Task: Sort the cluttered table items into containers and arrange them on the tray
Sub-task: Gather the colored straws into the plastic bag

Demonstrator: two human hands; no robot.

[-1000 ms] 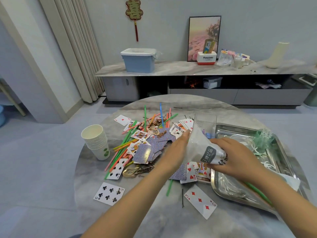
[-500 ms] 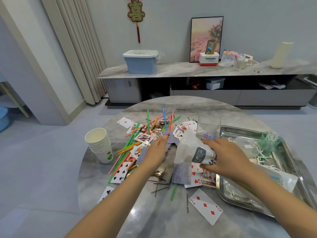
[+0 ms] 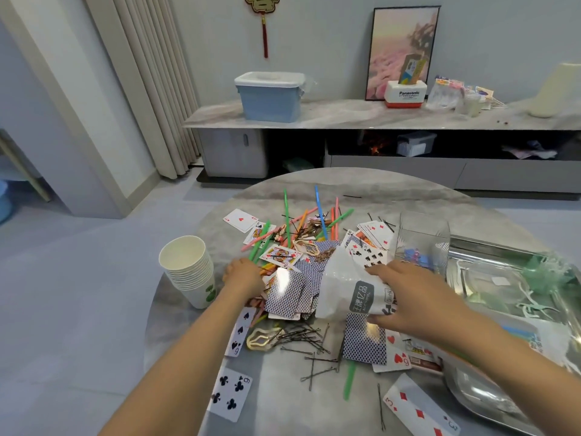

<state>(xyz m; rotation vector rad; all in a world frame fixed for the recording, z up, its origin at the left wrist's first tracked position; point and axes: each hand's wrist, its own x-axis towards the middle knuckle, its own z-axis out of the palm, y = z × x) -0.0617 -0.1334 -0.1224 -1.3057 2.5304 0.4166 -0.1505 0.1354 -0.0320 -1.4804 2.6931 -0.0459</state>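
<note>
A pile of playing cards (image 3: pixel 295 291), coloured straws (image 3: pixel 287 221) and dark hairpins (image 3: pixel 301 336) covers the round marble table (image 3: pixel 283 404). My right hand (image 3: pixel 408 297) grips a white plastic bag (image 3: pixel 342 287) with a grey label, held over the cards. My left hand (image 3: pixel 243 276) rests on the left side of the pile, fingers curled down onto straws and cards; what it grips is hidden. A metal tray (image 3: pixel 490 401) lies at the right with green and white plastic bits in it. A clear container (image 3: pixel 423 237) stands by the tray's far-left corner.
A stack of paper cups (image 3: pixel 188 272) stands at the table's left edge. Loose cards (image 3: pixel 231 393) lie near the front edge. A gold hair clip (image 3: pixel 262 339) lies by the hairpins. Behind the table runs a low cabinet with a blue bin (image 3: pixel 270 96).
My left hand has moved left from the bag's mouth to the pile's left side by the cups. The bag stays in my right hand. The view has shifted closer.
</note>
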